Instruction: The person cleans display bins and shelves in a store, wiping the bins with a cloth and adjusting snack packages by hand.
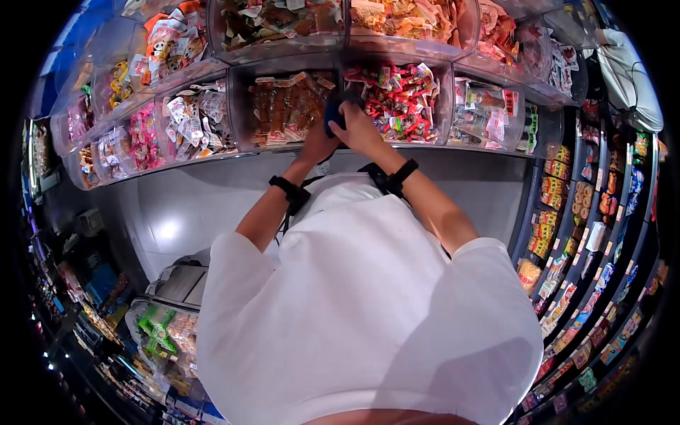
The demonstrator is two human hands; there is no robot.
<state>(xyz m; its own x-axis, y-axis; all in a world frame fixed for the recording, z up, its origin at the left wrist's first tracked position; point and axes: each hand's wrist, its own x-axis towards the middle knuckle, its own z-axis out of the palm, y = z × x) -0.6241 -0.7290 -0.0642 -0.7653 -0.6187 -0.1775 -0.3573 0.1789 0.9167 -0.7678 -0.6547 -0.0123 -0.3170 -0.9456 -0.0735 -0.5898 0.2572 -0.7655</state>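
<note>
At 12 o'clock, the right hand [360, 131] has its fingers clamped on a dark blue object [332, 115] near the candy bins' [446, 117] front edge; the left hand's [319, 145] fingers are hidden. Open room: 9 and 3 o'clock.

Plain white short-sleeved T-shirt [340, 304] worn, loose cut. Both wrists fitted with black straps [406, 171]; a black boxy module [384, 182] is carried on each, inner side.
</note>
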